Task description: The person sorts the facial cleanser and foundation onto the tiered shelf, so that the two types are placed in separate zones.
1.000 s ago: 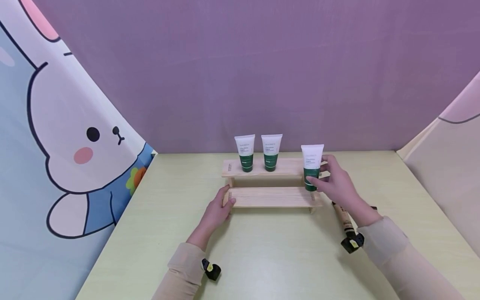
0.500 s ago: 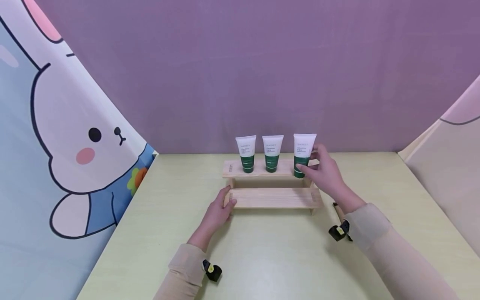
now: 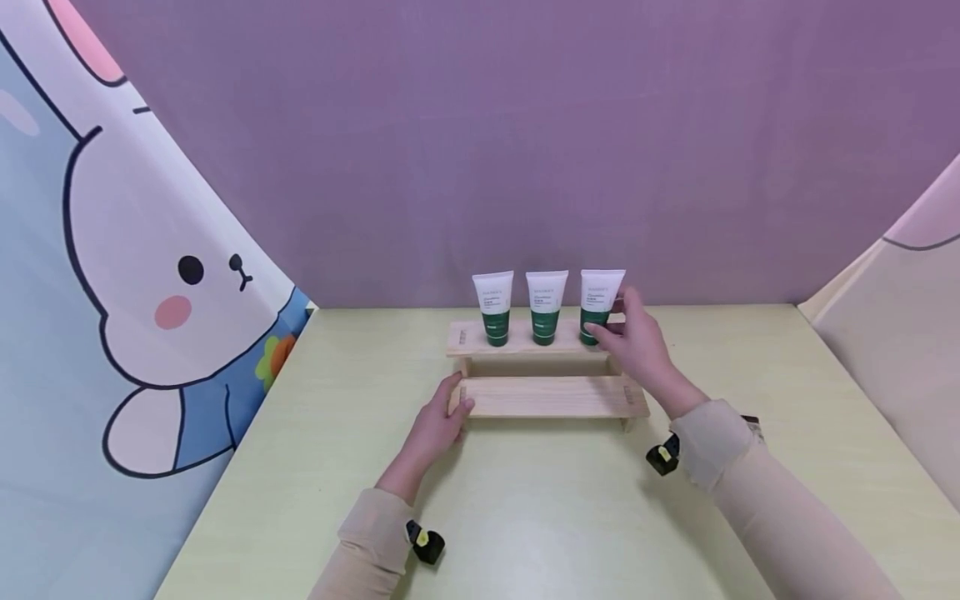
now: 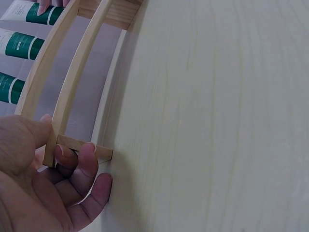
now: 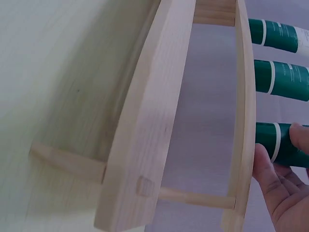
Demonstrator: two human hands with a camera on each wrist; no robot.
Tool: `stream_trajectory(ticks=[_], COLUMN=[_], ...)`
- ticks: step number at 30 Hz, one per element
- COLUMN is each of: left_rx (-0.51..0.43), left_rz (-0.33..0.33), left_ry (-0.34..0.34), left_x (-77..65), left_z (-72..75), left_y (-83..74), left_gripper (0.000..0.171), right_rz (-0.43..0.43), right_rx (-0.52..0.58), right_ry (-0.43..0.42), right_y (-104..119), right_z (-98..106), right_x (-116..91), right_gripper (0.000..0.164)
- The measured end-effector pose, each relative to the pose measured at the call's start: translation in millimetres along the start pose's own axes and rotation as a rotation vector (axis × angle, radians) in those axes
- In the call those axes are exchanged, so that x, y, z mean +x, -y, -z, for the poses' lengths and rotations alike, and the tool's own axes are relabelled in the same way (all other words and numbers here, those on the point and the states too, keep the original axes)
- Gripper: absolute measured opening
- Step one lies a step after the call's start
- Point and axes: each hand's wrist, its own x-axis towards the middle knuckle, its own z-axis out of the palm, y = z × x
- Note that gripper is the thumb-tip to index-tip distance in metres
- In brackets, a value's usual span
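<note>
A pale two-step wooden rack [image 3: 551, 397] stands on the table. My left hand [image 3: 437, 417] grips the left end of its lower step, thumb on top and fingers curled beneath, as the left wrist view shows. On the upper step, three white-and-green squeeze tubes stand cap down in a row: a left tube [image 3: 495, 310], a middle tube [image 3: 545, 308] and a right tube [image 3: 599, 302]. My right hand [image 3: 639, 342] pinches the right tube low on its green part, from the right side. In the right wrist view that tube's cap [image 5: 264, 137] is right at the upper step.
Behind my right forearm a small dark-ended object [image 3: 752, 425] shows, mostly hidden by the sleeve. A purple cloth wall [image 3: 480, 150] rises behind the table [image 3: 525, 500]. A rabbit-print cloth [image 3: 142, 333] hangs at the left.
My right hand has carried the right tube leftward and back from in front of the rack's right end onto the upper step, beside the middle tube. My left hand keeps its grip on the rack.
</note>
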Motion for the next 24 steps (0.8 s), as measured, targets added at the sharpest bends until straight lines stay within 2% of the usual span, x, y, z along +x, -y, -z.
stream_trajectory(ticks=[6,9,15,20,24], left_rx=[-0.005,-0.005,-0.016,-0.011,-0.001], left_rz=[-0.001,-0.006,-0.01,-0.018,-0.017], left_ry=[-0.003,0.002,0.006,0.004,-0.002], left_x=[-1.4,-2.2,-1.7,-0.7,-1.0], left_z=[0.5,0.6,1.0,0.4,0.4], left_y=[-0.9,-1.4,-1.1,0.4,0.3], left_gripper=[0.057,0.058,0.057,0.057,0.057], right_rz=[-0.018,0.005,0.1,0.107,0.084], right_rx=[-0.016,-0.009,-0.049,-0.06,-0.116], right_ry=[0.023,-0.02,-0.131,-0.15,-0.141], right_y=[1,3,4,1,-7], right_z=[5,12,29,41,50], right_x=[-5,-12,-30,-48,-64], right_gripper=[0.063,0.06,0.044,0.038,0.036])
